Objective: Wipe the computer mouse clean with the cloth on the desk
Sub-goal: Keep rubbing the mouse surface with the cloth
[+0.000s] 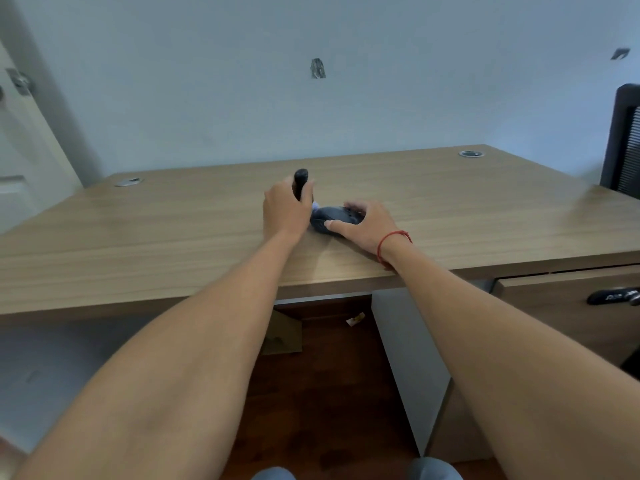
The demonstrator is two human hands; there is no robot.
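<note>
A black computer mouse [300, 181] stands on end above the wooden desk [173, 237], with my left hand [285, 211] wrapped around its lower part. Only its rounded top shows past my fingers. Just to the right, a dark grey cloth [332, 219] lies bunched on the desk near the middle. My right hand [363, 225] rests over the cloth, thumb on its near edge and fingers curled over its far side. A small pale bit [316, 206] shows between the two hands; I cannot tell what it is.
Two round cable grommets sit at the desk's back left [128, 181] and back right [471, 153]. A black mesh chair [623, 140] stands at the right. Below the desk are a drawer with a black handle [613, 296] and a cardboard box [282, 336].
</note>
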